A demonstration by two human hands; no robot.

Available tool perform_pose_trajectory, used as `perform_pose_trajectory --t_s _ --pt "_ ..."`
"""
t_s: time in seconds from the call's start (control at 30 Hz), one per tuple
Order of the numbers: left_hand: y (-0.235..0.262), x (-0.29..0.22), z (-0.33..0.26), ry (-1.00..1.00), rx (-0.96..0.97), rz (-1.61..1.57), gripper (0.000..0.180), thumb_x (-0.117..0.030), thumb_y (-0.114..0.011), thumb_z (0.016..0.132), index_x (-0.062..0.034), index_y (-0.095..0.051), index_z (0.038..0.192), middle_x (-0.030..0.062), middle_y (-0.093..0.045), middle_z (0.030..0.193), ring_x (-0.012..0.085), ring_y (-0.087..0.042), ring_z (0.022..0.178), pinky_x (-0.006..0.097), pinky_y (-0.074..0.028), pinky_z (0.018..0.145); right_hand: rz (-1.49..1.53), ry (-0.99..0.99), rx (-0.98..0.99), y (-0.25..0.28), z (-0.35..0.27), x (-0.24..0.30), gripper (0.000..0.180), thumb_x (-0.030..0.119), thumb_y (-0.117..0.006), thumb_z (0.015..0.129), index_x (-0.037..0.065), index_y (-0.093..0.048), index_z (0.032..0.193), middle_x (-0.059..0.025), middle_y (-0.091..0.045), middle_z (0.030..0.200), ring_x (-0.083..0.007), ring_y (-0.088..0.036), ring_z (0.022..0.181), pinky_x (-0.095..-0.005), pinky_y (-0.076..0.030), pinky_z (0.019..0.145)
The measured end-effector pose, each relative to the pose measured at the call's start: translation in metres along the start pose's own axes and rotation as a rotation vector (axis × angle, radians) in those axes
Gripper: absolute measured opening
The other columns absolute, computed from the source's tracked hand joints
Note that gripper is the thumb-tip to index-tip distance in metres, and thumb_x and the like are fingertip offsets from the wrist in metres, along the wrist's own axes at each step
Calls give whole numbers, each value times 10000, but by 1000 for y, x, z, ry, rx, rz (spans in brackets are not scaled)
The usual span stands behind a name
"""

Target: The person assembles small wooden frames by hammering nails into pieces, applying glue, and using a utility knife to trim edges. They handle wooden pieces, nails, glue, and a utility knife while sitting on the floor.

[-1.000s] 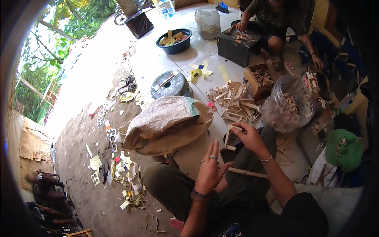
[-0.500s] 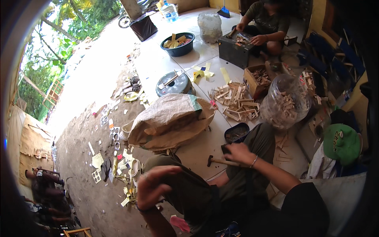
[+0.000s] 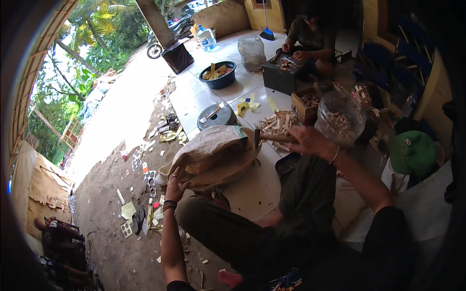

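My right hand (image 3: pixel 310 141) is wrapped round the wooden handle of a hammer (image 3: pixel 272 137), held up above the floor with its dark head toward the left. Behind the hammer lies a heap of small wooden pieces (image 3: pixel 279 122). My left hand (image 3: pixel 174 189) is at the near left edge of a pale woven sack (image 3: pixel 208 145), thumb and fingers about its rim. The sack's mouth gapes toward me, its inside mostly in shadow. By my right knee sits a small dark tray (image 3: pixel 287 164), partly hidden by the leg.
A clear plastic container (image 3: pixel 341 119) and a box of wooden pieces (image 3: pixel 306 104) stand to the right. Farther off, another person (image 3: pixel 313 41) works at a dark box (image 3: pixel 281 76). A round metal tin (image 3: pixel 218 116) and a dark basin (image 3: pixel 217 77) lie beyond the sack. Scraps litter the dirt at left.
My right hand has taken up the hammer from the floor and raised it forward. My left hand has moved from above my knee to the sack's edge. The view has shifted slightly.
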State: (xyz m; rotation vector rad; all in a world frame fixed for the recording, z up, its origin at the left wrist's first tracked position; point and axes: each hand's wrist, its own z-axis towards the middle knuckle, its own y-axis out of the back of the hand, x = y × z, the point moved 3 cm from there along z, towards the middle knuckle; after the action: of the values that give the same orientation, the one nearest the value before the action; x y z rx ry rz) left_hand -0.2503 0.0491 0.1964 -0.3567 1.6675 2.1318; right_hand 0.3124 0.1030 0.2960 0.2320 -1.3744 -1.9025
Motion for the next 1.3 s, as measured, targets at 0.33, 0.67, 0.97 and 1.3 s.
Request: perform_pose_trajectory --t_s 0.33,0.67,0.97,1.3 --pt "4 -26 34 -177 93 -75 849 -272 -823 865 -17 -393 1551 218 -551 1469 371 -497 1396 435 -413 1147 -42 -365 33 125 24 -63 291 225 -673 879 28 -667 1093 -168 -709 914 -324 -696 849 -430 -533 751" --pt "10 -50 87 -352 119 282 1136 -446 -876 743 -240 -229 1652 176 -321 1636 428 -282 1510 564 -321 1191 403 -878 856 -23 -117 -100 460 375 -717 852 71 -733 1197 -81 -749 961 -189 -676 831 -343 -522 775" --pt "-125 -99 168 -856 571 375 723 -734 -765 695 -378 -699 1321 119 -215 1708 440 -113 1574 745 -103 1195 294 -1013 785 -173 -179 -12 401 400 -723 887 75 -732 1124 -109 -726 936 -249 -687 811 -372 -524 761" --pt "-242 -72 150 -857 875 260 833 -721 -758 700 -283 -620 1396 189 -203 1688 514 -60 1557 831 -96 1132 -26 -789 802 -207 -172 -10 318 396 -717 918 93 -730 1015 -110 -682 852 -282 -678 776 -391 -516 708"
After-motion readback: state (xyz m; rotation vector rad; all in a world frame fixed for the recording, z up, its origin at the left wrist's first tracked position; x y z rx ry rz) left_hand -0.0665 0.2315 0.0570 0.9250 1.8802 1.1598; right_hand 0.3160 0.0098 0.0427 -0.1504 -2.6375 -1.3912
